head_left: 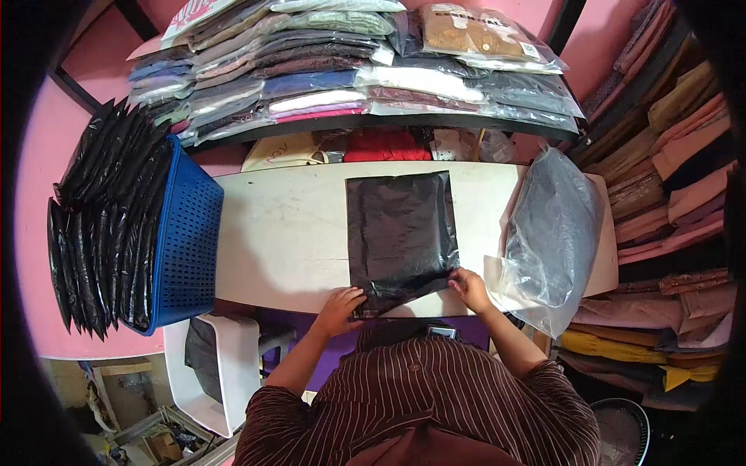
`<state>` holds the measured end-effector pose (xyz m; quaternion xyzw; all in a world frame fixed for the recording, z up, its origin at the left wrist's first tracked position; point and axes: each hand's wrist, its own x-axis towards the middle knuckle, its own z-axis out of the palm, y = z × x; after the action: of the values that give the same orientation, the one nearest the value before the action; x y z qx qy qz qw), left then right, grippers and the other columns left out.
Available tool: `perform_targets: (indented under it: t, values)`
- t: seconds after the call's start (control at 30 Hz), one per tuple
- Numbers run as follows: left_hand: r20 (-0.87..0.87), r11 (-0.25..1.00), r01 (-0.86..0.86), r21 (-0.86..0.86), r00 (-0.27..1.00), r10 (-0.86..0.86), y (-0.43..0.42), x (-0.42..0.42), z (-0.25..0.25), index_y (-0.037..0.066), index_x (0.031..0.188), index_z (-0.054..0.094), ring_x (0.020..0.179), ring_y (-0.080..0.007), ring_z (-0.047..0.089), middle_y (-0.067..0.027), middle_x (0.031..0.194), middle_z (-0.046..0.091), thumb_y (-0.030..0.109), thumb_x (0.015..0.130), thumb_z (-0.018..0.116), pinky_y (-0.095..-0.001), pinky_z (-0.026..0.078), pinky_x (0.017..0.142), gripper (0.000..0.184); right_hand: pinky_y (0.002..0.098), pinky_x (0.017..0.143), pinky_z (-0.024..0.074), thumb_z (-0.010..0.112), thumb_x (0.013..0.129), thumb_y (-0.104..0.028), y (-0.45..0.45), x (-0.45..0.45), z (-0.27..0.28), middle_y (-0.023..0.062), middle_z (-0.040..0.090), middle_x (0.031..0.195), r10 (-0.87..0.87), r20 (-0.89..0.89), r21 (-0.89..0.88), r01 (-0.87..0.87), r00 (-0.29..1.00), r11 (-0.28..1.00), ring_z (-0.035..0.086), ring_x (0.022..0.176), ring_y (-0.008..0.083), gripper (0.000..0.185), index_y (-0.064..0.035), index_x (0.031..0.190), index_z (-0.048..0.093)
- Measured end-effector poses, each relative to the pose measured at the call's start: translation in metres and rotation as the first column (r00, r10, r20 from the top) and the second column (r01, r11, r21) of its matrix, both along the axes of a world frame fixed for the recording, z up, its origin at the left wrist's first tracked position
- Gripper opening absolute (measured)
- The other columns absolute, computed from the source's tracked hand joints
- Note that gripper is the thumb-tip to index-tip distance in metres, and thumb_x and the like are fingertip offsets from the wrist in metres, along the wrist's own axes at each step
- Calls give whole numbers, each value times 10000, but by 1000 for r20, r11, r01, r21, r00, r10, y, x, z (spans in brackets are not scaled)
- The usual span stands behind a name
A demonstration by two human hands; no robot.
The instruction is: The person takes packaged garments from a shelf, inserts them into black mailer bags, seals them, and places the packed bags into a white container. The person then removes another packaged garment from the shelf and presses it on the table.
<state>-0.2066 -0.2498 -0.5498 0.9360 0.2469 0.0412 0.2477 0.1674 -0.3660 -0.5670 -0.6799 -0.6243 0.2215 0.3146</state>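
The black plastic package [400, 229] lay flat on the white table [284, 233], its lower edge near the table's front edge. The right hand [469, 289] had its thumb and fingers closed in a narrow grip on the package's lower right corner, where the plastic was drawn into a fold. The left hand [340, 309] lay against the lower left corner with its fingers close together; whether it pinched the plastic or only pressed on it could not be told. To the left stood a blue basket [190, 233] filled with upright black packages [101, 233]. On the right, a large clear plastic bag [553, 225] rested on the table, apart from the package. Behind the table, stacks of clothes in clear bags [326, 78] sat on a black shelf [388, 122].
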Motion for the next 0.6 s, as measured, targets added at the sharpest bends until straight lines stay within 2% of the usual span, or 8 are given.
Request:
perform_targets:
  t: [0.07,0.17,0.2,0.23,0.33,0.4,0.5,0.6]
  values:
    - [-3,997,-22,-76,1000,22,3,5,13,58,1258,540,1268,-337,429,-132,1335,495,350,663,801,-463,323,1072,712,383,552,435,667,853,-143,7,-3,9,176,546,666,-136,-269,-28,133,954,991,533,565,299,202,-5,900,527]
    - [4,990,-51,-129,999,52,9,18,37,51,1212,579,1204,-333,474,-128,1269,540,314,688,791,-452,367,1015,623,355,509,397,639,893,-159,17,4,-4,168,513,615,-233,-276,-132,204,933,970,470,503,269,212,-7,885,492]
    - [17,993,-60,-104,998,62,11,20,40,42,1181,603,1155,-331,511,-127,1208,583,279,716,777,-440,408,971,550,290,540,373,598,932,-145,20,4,9,87,451,644,-252,-226,-175,216,941,961,384,586,147,202,-10,889,454]
    - [18,993,-58,-102,998,60,13,19,27,42,1181,603,1155,-331,511,-127,1208,583,279,716,777,-440,408,971,550,290,540,373,598,932,-145,22,3,7,87,451,644,-254,-226,-173,218,941,961,384,586,147,202,-10,889,454]
    - [333,935,-203,-292,894,298,25,20,-37,29,986,641,864,-263,608,-99,907,648,174,770,720,-384,482,770,272,302,543,378,586,936,-136,29,4,-7,95,441,641,-329,-254,-147,300,909,942,375,592,142,187,-8,901,454]
    - [305,632,-464,-621,600,740,26,33,-49,-2,883,618,636,-182,561,-89,673,584,129,845,648,-333,453,597,139,337,553,399,583,936,-152,33,3,-15,157,479,657,-375,-253,-121,355,892,927,442,564,225,193,-11,921,452]
    - [266,596,-620,-510,546,795,33,51,-41,-13,875,594,585,-117,492,-80,622,529,164,886,620,-318,417,556,179,406,581,430,578,936,-189,37,-2,-14,221,537,697,-433,-107,-101,424,895,900,538,614,375,217,-16,914,449]
    - [187,590,-748,-305,560,807,37,56,-50,-7,862,597,571,-233,549,-102,627,565,157,867,618,-373,433,572,166,509,639,449,573,930,-242,44,-6,-19,240,624,764,-465,-63,-76,461,883,884,611,749,449,231,-27,952,490]
